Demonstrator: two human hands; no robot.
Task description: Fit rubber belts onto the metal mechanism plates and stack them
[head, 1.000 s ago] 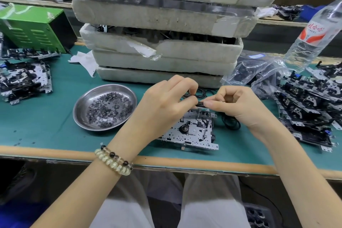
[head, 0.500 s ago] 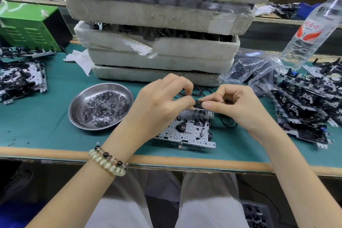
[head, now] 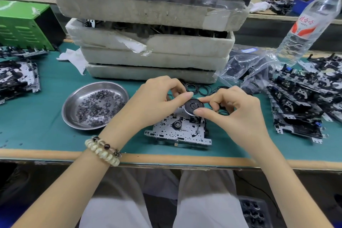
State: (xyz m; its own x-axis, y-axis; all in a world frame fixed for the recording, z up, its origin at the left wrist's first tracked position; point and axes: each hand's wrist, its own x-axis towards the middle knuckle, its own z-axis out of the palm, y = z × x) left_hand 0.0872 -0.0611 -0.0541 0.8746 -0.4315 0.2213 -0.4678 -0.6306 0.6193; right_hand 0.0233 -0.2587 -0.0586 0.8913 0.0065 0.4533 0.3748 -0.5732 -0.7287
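Since half a second ago, the small black part pinched between both hands has turned from edge-on to face the camera, and it now shows as a round black disc (head: pixel 194 106) with a silvery rim. The whole view has also shifted slightly.

At the centre of the frame, the left hand (head: pixel 157 102) has its grip clamped on the disc, with thumb and forefinger curled onto its upper left edge. The right hand (head: pixel 235 111) is clamped on it too, forefinger at the upper right edge and thumb at the lower right. Whether a belt already runs around the disc cannot be told.

The disc is held over the far end of a metal mechanism plate (head: pixel 177 129), which lies flat on the green surface (head: pixel 46 126) just below the hands. Loose rubber belts (head: pixel 199 89) lie in a small heap just behind the fingers, in front of a stack of foam trays (head: pixel 153 42).

A steel dish (head: pixel 74 102) of small dark washers sits left of centre. More plates are piled at the right edge (head: pixel 303 102) and at the left edge (head: pixel 18 77). Clear plastic bags (head: pixel 246 68) and a water bottle (head: pixel 311 22) stand at upper right, and a green metal box (head: pixel 20 24) at upper left. A beaded bracelet (head: pixel 102 151) circles the left wrist.
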